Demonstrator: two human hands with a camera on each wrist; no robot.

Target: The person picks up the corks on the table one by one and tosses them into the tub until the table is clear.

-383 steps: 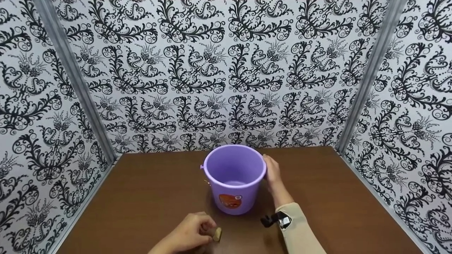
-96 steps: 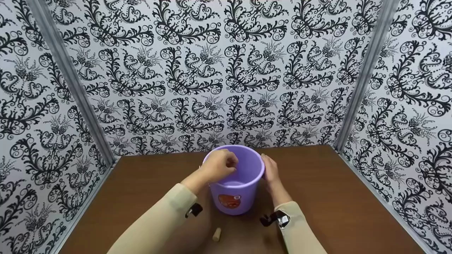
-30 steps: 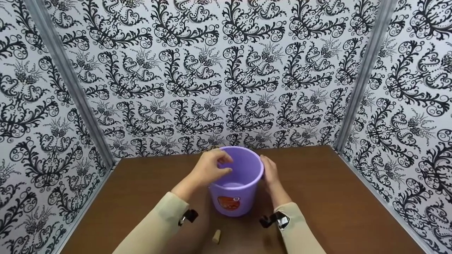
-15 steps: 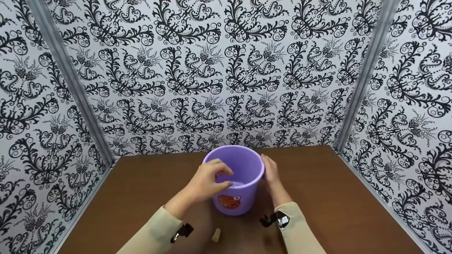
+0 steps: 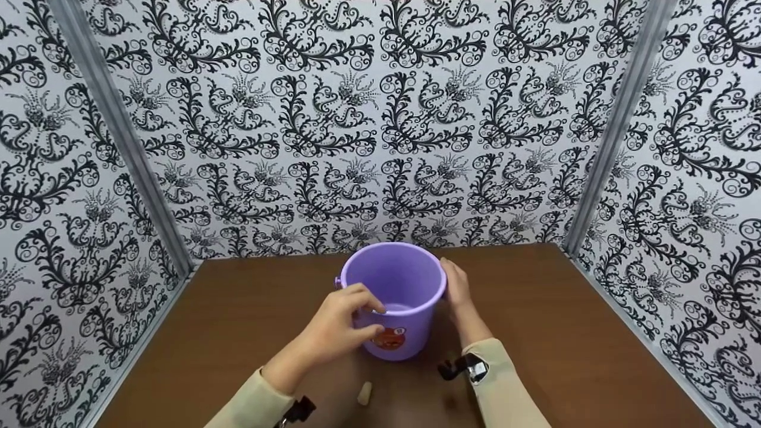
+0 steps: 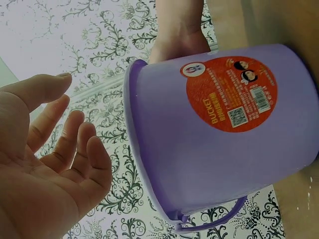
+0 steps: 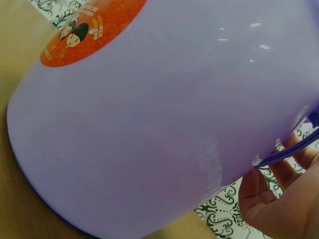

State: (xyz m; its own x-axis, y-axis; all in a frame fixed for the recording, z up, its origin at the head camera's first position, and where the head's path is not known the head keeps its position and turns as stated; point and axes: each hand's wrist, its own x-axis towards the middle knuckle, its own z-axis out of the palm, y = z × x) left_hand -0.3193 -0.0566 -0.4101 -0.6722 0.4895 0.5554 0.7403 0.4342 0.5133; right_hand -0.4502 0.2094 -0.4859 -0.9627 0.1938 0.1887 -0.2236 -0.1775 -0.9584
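Note:
A purple plastic bucket (image 5: 395,333) with an orange sticker stands upright on the brown table, its wide mouth facing up. My right hand (image 5: 456,284) holds it at its right side, below the rim. In the right wrist view, that hand's fingers (image 7: 254,186) curve beside the bucket wall and its purple handle (image 7: 294,149). My left hand (image 5: 342,324) is in front of the rim's left part, thumb and fingers apart and loosely bent. The left wrist view shows nothing in its palm (image 6: 55,194). A small tan tapered piece, cork-like (image 5: 364,393), lies in front of the bucket.
The brown table (image 5: 255,309) ends at a back wall (image 5: 380,148) papered in black and white scrolls. Grey metal posts (image 5: 113,137) mark the corners, and similar side walls close in left and right.
The left hand, earlier over the bucket's mouth, has drawn back toward me and lower, in front of the rim. The right hand, bucket and tan piece are nearly where they were.

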